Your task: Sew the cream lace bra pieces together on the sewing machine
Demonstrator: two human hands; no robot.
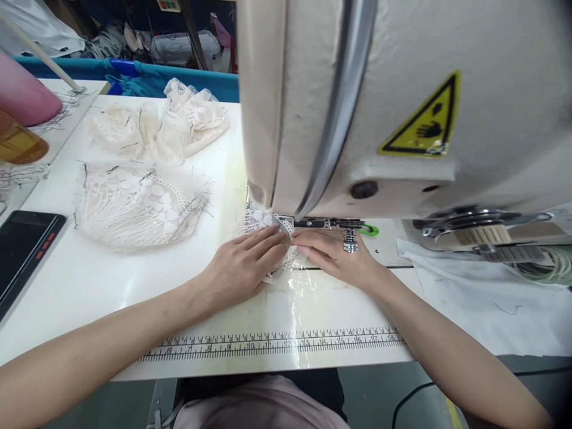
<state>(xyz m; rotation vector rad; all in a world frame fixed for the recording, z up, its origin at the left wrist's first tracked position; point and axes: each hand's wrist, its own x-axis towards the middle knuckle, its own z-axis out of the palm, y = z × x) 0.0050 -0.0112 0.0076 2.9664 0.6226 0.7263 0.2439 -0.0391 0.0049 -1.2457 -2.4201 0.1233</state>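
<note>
A small piece of cream lace (263, 219) lies on the bed of a sewing machine (308, 119), below its head. My left hand (243, 259) rests flat on this lace, fingers stretched forward over it. From the other side, my right hand (339, 253) has its fingertips closed on the lace's right edge, close to the left fingertips. The machine head hides the needle area and the far end of the lace. Beside my right hand are a knurled metal screw (350, 241) and a bright green clip-like part (370, 229).
More lace pieces with dark thread ends lie left: a flat one (143, 205) and a crumpled pile (161, 128). A black phone (27, 256) and thread cones (27, 95) stand at far left. A ruler strip (268, 344) runs along the front edge; white cloth (482, 304) lies right.
</note>
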